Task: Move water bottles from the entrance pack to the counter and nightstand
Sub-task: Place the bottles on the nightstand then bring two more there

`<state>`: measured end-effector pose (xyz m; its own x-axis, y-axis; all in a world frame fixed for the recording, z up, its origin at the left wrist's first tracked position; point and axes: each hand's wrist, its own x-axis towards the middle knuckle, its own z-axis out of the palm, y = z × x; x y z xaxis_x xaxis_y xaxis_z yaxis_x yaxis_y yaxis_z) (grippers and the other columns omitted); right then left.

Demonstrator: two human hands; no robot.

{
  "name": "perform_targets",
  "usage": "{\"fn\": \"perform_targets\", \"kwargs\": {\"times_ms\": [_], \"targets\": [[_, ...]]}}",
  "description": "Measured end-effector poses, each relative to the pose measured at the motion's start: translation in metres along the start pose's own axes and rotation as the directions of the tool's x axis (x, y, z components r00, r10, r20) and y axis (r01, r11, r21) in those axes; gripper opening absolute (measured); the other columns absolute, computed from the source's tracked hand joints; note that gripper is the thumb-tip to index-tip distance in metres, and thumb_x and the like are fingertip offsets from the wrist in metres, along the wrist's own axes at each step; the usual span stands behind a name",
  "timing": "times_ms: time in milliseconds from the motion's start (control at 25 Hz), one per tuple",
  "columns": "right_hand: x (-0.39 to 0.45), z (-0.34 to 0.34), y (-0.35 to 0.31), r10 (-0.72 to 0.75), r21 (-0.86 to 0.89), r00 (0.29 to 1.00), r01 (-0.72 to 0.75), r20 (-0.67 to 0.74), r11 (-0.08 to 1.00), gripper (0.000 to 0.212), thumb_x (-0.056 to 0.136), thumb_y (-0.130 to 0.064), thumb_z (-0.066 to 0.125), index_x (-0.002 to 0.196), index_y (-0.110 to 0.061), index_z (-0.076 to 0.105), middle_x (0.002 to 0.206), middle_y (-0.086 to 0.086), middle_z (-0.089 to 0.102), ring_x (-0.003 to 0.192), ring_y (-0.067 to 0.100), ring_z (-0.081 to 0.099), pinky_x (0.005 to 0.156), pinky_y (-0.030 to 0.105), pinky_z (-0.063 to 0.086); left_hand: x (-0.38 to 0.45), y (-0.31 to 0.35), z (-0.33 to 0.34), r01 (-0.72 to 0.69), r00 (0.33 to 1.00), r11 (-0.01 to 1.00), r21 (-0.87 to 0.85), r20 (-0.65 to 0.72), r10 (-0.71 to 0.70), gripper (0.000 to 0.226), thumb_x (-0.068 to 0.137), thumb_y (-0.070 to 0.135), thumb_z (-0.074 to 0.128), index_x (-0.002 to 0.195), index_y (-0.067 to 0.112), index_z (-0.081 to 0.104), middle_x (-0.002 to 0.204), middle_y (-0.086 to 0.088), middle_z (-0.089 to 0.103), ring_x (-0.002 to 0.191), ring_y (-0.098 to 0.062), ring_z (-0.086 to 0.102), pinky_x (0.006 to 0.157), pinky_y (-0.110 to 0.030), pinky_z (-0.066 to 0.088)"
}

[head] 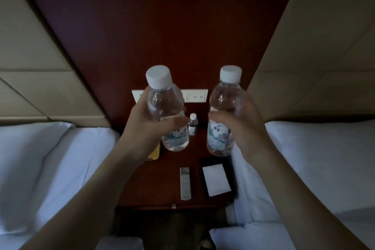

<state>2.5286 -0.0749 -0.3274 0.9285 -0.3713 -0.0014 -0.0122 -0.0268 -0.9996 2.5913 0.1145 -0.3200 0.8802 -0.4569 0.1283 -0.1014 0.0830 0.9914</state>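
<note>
While both arms reach forward over the nightstand (154, 186) in the lower middle of the frame, each of the 2 hands carries 1 water bottle upright, cap up. The left hand (150, 126) wraps its fingers and thumb around the middle of the left bottle (165, 107), and the right hand (241, 126) grasps the right bottle (221, 111) the same way, thumb across the front above the label. Holding them around the waist keeps the weight balanced and leaves the bases free, which I judge suits setting them straight down. Both bottles hang above the dark wood top, not yet resting on it, with a gap between them.

A third, small-looking bottle (193, 127) already stands at the back of the nightstand, seen between the 2 held ones, just below the white switch panel (195, 96) on the wall. That suggests the back edge is the spot for drinks. Nearer the front lie a remote control (185, 183) and a white notepad (216, 179) on a dark folder, and a yellow item (155, 153) shows partly under the left wrist. White beds (50, 160) flank the nightstand at the lower left and lower right of the frame.

I judge the bare wood behind the remote is the likely landing place; the risk is knocking the standing bottle.
</note>
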Motion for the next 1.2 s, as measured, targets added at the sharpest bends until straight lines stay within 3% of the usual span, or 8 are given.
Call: {"fn": "perform_targets", "kwargs": {"times_ms": [120,280,520,720,880,1000,1120,1200], "targets": [[0.052,-0.008,0.096,0.011,-0.002,1.000,-0.011,0.007,1.000,0.045,0.064,-0.012,0.073,0.104,-0.028,0.060,0.087,-0.013,0.071,0.089,0.006,0.071,0.072,0.024,0.054,0.038,-0.101,-0.006,0.052,0.998,0.999,-0.007,-0.019,-0.052,0.047,0.061,0.015,0.078,0.102,0.032,0.061,0.097,-0.002,0.068,0.099,-0.027,0.068,0.083,-0.042,0.056],[0.102,-0.012,0.245,-0.026,0.013,0.997,0.025,0.079,1.000,0.045,0.066,-0.008,0.070,0.103,-0.030,0.059,0.086,-0.017,0.071,0.090,0.003,0.071,0.068,0.017,0.054,0.068,-0.257,-0.009,0.021,0.999,1.000,0.019,-0.038,-0.020,0.048,0.066,-0.002,0.079,0.102,0.024,0.059,0.090,0.005,0.071,0.089,-0.012,0.070,0.073,-0.025,0.056],[0.159,-0.002,0.421,-0.111,0.025,0.984,0.109,0.140,0.994,0.048,0.068,-0.009,0.071,0.109,-0.029,0.058,0.096,-0.011,0.072,0.102,0.012,0.070,0.082,0.031,0.051,0.092,-0.440,-0.017,-0.027,0.999,0.999,0.038,-0.039,0.029,0.055,0.073,-0.013,0.071,0.118,0.013,0.054,0.106,-0.011,0.070,0.100,-0.028,0.069,0.083,-0.038,0.058],[0.173,0.000,0.486,-0.179,0.017,0.969,0.179,0.172,0.984,0.055,0.067,-0.009,0.073,0.115,-0.031,0.057,0.106,-0.003,0.072,0.104,0.014,0.070,0.086,0.033,0.050,0.111,-0.504,-0.021,-0.123,0.992,0.992,0.041,0.010,0.122,0.053,0.071,-0.011,0.074,0.113,0.018,0.058,0.105,-0.008,0.072,0.099,-0.025,0.071,0.078,-0.031,0.058],[0.178,-0.001,0.506,-0.208,0.019,0.967,0.207,0.147,0.978,0.054,0.067,-0.008,0.073,0.115,-0.026,0.058,0.104,-0.003,0.072,0.102,0.013,0.070,0.082,0.028,0.052,0.121,-0.528,-0.025,-0.128,0.991,0.992,0.009,0.031,0.127,0.050,0.066,-0.002,0.077,0.107,0.023,0.063,0.102,-0.008,0.072,0.100,-0.028,0.070,0.085,-0.045,0.056],[0.173,-0.004,0.516,-0.166,-0.013,0.977,0.169,0.131,0.986,0.061,0.065,-0.008,0.076,0.118,-0.031,0.057,0.110,-0.005,0.072,0.106,0.011,0.069,0.083,0.028,0.055,0.121,-0.529,-0.027,-0.097,0.995,0.995,0.025,0.040,0.096,0.052,0.067,0.000,0.078,0.109,0.024,0.061,0.104,-0.006,0.073,0.100,-0.024,0.070,0.085,-0.042,0.056],[0.165,-0.009,0.530,-0.079,-0.174,0.988,0.101,0.131,0.980,0.071,0.064,-0.009,0.088,0.121,-0.034,0.054,0.114,-0.006,0.072,0.110,0.013,0.069,0.088,0.030,0.056,0.107,-0.536,-0.027,-0.047,0.999,0.989,0.139,0.022,0.044,0.056,0.070,-0.001,0.081,0.114,0.024,0.058,0.107,-0.001,0.073,0.098,-0.016,0.071,0.086,-0.038,0.057],[0.164,-0.015,0.531,-0.045,-0.269,0.993,0.073,0.110,0.960,0.066,0.065,-0.011,0.090,0.116,-0.035,0.056,0.112,-0.008,0.073,0.106,0.008,0.070,0.089,0.030,0.056,0.096,-0.541,-0.026,-0.032,0.998,0.954,0.298,-0.038,0.045,0.054,0.069,0.010,0.084,0.110,0.032,0.057,0.102,0.013,0.073,0.095,-0.001,0.069,0.079,-0.024,0.057]]}}
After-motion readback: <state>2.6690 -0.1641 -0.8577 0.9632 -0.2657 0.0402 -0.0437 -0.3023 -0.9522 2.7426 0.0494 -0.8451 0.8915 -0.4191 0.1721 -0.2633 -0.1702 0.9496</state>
